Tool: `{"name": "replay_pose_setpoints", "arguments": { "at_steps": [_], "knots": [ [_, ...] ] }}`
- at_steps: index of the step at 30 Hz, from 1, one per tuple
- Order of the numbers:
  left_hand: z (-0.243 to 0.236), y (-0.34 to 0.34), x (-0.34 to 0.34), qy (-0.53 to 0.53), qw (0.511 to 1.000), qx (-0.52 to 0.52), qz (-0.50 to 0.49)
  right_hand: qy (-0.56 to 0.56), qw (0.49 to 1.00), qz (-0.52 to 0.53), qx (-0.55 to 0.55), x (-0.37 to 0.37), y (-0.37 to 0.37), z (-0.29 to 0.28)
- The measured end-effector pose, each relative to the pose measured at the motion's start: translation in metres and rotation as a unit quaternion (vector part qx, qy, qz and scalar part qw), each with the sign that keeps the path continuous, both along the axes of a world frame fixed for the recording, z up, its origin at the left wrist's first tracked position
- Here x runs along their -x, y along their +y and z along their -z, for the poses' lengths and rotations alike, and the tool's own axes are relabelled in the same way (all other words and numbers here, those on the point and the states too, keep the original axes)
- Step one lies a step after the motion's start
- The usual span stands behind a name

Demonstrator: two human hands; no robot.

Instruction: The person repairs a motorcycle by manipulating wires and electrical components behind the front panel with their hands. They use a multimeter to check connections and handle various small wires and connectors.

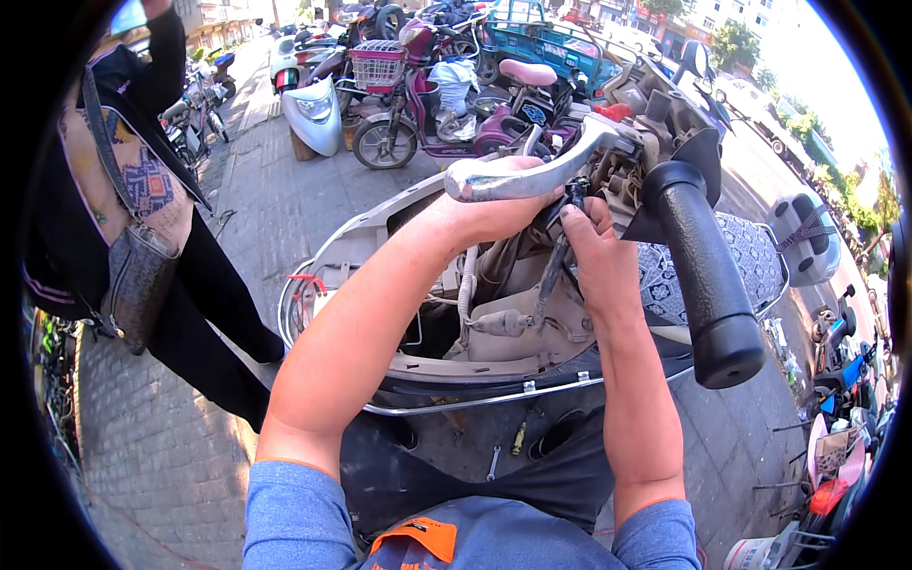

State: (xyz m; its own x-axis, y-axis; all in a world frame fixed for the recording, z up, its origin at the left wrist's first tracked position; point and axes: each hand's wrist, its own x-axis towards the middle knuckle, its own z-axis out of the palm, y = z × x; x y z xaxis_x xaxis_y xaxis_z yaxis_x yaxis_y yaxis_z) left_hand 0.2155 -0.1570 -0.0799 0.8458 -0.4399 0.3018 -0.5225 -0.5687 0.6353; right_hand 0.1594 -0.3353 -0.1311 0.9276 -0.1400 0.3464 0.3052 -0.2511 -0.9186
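Observation:
A scooter with its front panels off stands before me, its wiring laid bare. My right hand (600,249) is closed, thumb up, round a black cable (554,271) with a small black fitting (576,190) at its upper end. Close beside that fitting is my left hand (503,211), reaching in under the silver brake lever (537,173); the lever and the hand itself hide its fingertips. A black handlebar grip (708,275) juts toward me, right of my right hand. Below my hands, a pale connector (503,323) hangs on a sleeved wire inside the beige body shell (541,361).
At left a person (142,209) in dark clothes stands close, carrying a shoulder bag. A wrench (493,463) and a yellow-handled tool (519,438) lie on the paving by my feet. Behind are a purple scooter (432,114) and a blue cargo tricycle (541,47). Assorted parts (836,456) are heaped at right.

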Motion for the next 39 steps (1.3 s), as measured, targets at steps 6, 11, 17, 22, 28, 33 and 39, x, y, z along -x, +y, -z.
{"name": "replay_pose_setpoints", "arguments": {
  "at_steps": [6,11,17,22,28,33,39],
  "knots": [
    [0.01,-0.011,0.011,-0.155,0.985,-0.042,-0.057,-0.023,1.0,-0.015,0.008,-0.002,0.003,-0.001],
    [0.024,-0.021,0.019,-0.247,0.958,0.074,-0.128,0.002,0.996,0.011,0.088,0.019,0.015,-0.03],
    [0.016,-0.012,0.003,-0.209,0.973,0.008,-0.1,-0.086,0.956,0.095,0.264,0.007,0.014,-0.026],
    [-0.005,0.004,-0.004,-0.085,0.996,0.009,0.04,-0.124,0.936,0.112,0.31,0.0,0.017,-0.026],
    [-0.04,-0.019,0.009,-0.061,0.989,-0.129,-0.031,-0.121,0.963,0.061,0.235,-0.005,0.011,-0.027],
    [-0.053,-0.016,0.007,0.093,0.995,-0.029,-0.036,-0.097,0.969,0.039,0.224,-0.012,0.008,-0.032],
    [-0.039,-0.025,-0.007,0.025,0.998,0.014,-0.051,-0.112,0.943,0.105,0.296,-0.018,0.001,-0.025]
  ]
}}
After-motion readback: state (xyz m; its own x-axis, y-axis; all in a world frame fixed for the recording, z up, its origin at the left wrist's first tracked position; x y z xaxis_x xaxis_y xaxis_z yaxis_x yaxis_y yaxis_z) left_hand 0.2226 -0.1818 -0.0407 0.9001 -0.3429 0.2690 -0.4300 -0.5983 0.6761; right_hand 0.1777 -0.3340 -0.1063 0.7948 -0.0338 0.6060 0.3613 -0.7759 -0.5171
